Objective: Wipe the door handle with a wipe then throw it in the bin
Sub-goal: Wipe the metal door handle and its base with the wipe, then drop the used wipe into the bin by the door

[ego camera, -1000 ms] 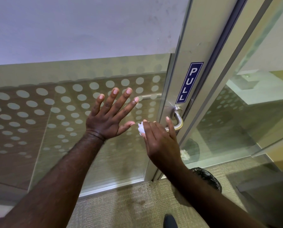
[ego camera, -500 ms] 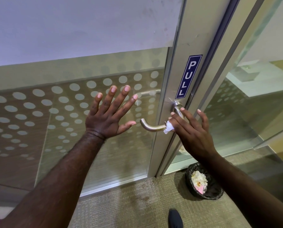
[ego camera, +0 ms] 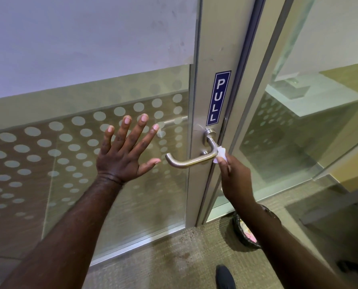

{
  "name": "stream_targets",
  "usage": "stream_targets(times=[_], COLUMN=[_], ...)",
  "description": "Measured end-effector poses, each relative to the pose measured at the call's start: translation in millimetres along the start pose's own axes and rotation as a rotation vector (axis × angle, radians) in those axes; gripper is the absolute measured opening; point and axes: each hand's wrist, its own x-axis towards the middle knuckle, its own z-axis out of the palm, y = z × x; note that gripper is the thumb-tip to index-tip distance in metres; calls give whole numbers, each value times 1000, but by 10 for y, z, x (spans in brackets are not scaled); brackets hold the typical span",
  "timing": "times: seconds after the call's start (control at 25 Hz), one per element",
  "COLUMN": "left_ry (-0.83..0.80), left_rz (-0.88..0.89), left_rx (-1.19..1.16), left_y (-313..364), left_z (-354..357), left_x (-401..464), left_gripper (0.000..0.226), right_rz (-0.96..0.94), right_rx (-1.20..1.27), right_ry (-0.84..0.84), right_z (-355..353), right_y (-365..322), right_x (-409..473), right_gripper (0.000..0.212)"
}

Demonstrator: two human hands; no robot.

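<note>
Left hand (ego camera: 124, 157): spread flat against the glass panel (ego camera: 69, 163), left of the door handle (ego camera: 191, 161).
Right hand (ego camera: 235, 180): right of the handle, below its bend.
Wipe (ego camera: 221, 154): in the right hand's fingers (ego camera: 224, 170), touching the handle's bend.
PULL sign (ego camera: 218, 98): on the door frame (ego camera: 207, 49), directly above the handle.
Bin (ego camera: 245, 232): on the floor (ego camera: 174, 261), below the right forearm.
Shoe (ego camera: 225, 277): on the floor, nearer than the bin.

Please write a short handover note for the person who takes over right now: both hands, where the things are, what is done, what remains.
Left hand: open, fingers spread, flat on the dotted glass.
Right hand: pinches the white wipe against the bend of the door handle.
Bin: on the floor under the right forearm, already holding rubbish.
Done: wiping has begun.
Left: finish wiping if needed, then drop the wipe in the bin.
</note>
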Motion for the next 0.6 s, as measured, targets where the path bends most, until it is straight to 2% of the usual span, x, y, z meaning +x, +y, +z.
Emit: stream_targets(times=[0.08, 0.16, 0.28, 0.44, 0.6], left_ry=[2, 1, -17, -47, -71], left_rz=[-5, -7, -8, -9, -12], left_rx=[-6, -17, -27, -27, -63], left_y=[-2, -5, -6, -11, -31], left_z=[-5, -11, -17, -24, -44], left_x=[-3, -6, -15, -20, -17], left_gripper=[78, 78, 79, 79, 79], right_rz=[156, 224, 293, 258, 69], right_rx=[251, 511, 750, 789, 656], right_ry=[-86, -168, -153, -208, -386], right_z=[101, 190, 314, 434, 382], right_y=[-136, -282, -507, -712, -687], right_x=[-68, -181, -357, -479, -552], right_gripper=[36, 43, 42, 37, 26])
